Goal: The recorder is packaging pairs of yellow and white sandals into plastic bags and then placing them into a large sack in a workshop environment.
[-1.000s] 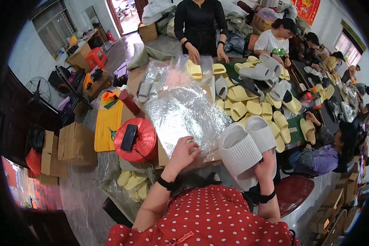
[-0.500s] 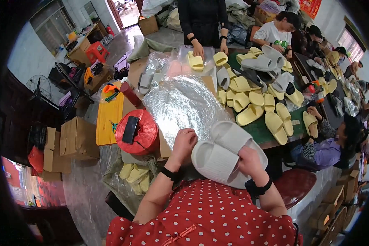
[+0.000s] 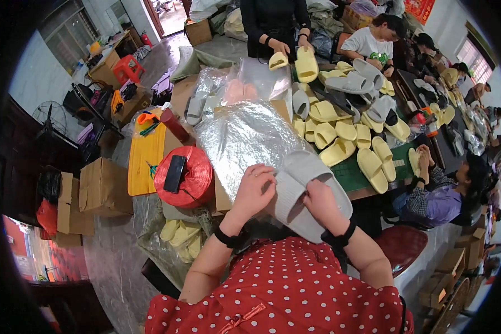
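My right hand point(image 3: 322, 207) grips a pair of pale grey foam slippers point(image 3: 301, 183), held stacked close to my chest. My left hand point(image 3: 254, 188) rests its fingertips on the left edge of the same pair, right beside a stack of clear plastic bags point(image 3: 242, 136) lying on the table in front of me. The soles face partly down and the straps face up.
A red spool of twine point(image 3: 192, 178) with a black phone on it sits left of the bags. Several yellow and grey slippers point(image 3: 345, 131) cover the table's right side. Other people work across the table point(image 3: 275, 22) and at right point(image 3: 437, 189). Cardboard boxes point(image 3: 97, 186) stand on the floor left.
The grey slippers came down and toward me from a raised, spread position; they are now stacked together. My left hand moved from the bags onto the slippers' edge.
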Motion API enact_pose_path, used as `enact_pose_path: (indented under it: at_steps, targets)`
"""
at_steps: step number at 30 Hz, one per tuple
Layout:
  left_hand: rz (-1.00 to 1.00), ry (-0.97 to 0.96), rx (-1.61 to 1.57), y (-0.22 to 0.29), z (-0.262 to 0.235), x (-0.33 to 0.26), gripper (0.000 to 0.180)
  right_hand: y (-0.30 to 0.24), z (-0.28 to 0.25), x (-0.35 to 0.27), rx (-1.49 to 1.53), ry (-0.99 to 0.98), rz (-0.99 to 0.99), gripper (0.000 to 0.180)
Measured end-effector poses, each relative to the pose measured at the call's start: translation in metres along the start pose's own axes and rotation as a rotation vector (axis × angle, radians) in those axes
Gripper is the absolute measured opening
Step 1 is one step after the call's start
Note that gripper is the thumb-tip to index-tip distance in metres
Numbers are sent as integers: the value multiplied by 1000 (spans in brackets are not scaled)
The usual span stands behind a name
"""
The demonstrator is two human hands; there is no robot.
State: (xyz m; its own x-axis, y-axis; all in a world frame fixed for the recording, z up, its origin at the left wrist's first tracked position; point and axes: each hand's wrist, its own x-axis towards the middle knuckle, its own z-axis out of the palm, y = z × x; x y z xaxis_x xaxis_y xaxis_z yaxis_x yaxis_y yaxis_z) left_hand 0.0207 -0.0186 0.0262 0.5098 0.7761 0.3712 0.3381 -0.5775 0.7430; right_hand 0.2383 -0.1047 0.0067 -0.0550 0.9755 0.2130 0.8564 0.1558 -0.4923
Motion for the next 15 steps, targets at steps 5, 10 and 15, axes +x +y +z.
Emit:
enact_pose_path:
  at_steps: [5, 10, 15]
  targets:
    - [44, -114, -122, 7, 15, -2, 9, -6, 44, 34, 76, 54, 22, 14]
    - [169, -171, -64, 16, 24, 7, 8, 41, 116, 66, 709, 208, -69, 20]
    - [81, -212, -208, 8, -3, -1, 21, -14, 87, 129, 102, 97, 49, 23]
